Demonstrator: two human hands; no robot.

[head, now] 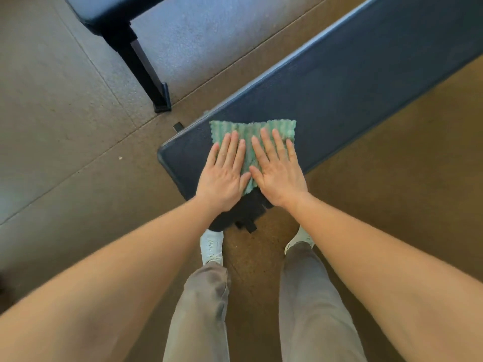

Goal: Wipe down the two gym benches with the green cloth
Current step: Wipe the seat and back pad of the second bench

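both hands were laid flat, palms down and fingers spread, on the green cloth (pixel 252 142), nothing being gripped in either. the left hand (pixel 224 173) was pressed on the cloth's left part, with its outer edge and wrist over the dark blue pad; the right hand (pixel 278 171) was pressed on the right part. the two thumbs were set close together near the cloth's lower middle, almost touching. the cloth was spread open, ribbed and slightly crumpled, its far edge shown beyond the fingertips (pixel 235 134).

the cloth was found at the near end of the near bench (pixel 366 82), a long dark blue padded surface that ran from the centre of the frame to the upper right. a black frame part (pixel 245 218) was seen under that end, just below the wrists. a second bench (pixel 104 11) was seen at the upper left, only its corner in view, with a black leg (pixel 146 66) slanted down to a foot on the floor.

the floor (pixel 65 126) was covered in speckled brownish mats with visible seams. grey trousers (pixel 203 309) and white shoes (pixel 212 246) were shown at the bottom centre, between bare forearms.
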